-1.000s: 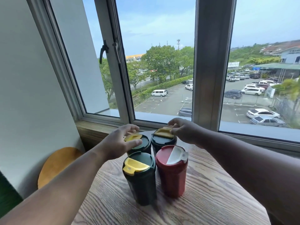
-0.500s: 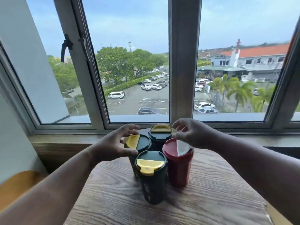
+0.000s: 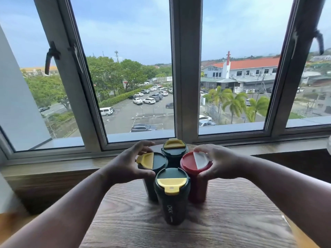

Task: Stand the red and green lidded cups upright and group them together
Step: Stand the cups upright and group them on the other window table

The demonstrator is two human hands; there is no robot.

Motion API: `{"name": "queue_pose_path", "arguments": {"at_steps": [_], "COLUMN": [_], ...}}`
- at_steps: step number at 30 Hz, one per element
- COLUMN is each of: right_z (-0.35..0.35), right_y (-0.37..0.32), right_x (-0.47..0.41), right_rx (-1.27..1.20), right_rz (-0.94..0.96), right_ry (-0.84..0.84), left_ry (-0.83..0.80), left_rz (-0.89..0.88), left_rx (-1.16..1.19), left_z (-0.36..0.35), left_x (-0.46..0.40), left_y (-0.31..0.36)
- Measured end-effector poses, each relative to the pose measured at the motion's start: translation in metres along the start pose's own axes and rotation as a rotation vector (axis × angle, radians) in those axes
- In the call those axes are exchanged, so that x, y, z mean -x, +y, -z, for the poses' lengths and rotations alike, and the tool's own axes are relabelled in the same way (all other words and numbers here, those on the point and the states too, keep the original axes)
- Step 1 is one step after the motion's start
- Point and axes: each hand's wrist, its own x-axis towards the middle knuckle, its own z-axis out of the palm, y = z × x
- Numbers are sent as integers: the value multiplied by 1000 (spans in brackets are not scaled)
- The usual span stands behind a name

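Four lidded cups stand upright in a tight cluster on the wooden table [image 3: 232, 221], close to the window. The red cup [image 3: 197, 187] with a white lid flap is on the right. My right hand [image 3: 222, 163] wraps its rim, fingers behind and thumb in front. Three dark green cups have yellow lid flaps: the left green cup [image 3: 157, 160], the back green cup [image 3: 174, 149] and the front green cup [image 3: 170, 199]. My left hand [image 3: 127, 165] grips the left green cup around its lid. The front and back green cups are untouched.
A wooden window sill [image 3: 53, 169] runs behind the table, with grey window frames and a thick post [image 3: 185, 86] right behind the cups. The table's bare surface extends toward me and to the right.
My right hand has moved from the back green cup's lid to the red cup's rim. My left hand stays at the left green cup. The view has swung to the right.
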Motion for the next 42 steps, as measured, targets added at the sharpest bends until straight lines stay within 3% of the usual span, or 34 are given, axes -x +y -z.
{"name": "queue_pose_path", "arguments": {"at_steps": [5,13,18,21,30,42], "right_z": [3,6,5,3,4,2], "right_y": [-2,2,4,7,13,16], "right_x": [1,2,2,3,2,1], "right_rx": [15,-6,-88,-134,-146,-239], "right_rz": [1,-45,-69,-60,-40,-81], "right_ry": [25,15,-19,-51,-34,-86], "left_ry": [21,-105,-177,-170,-75,-99], "left_rz": [-21,-215,-276,-279,-276,-250], "left_rx": [-19,-161,-548,-636,-565,-574], "left_z": [-2,2,-15,-29,-40,-43], "left_x": [1,15,23,20,16,13], "left_y": [-2,32,68,76,68,72]}}
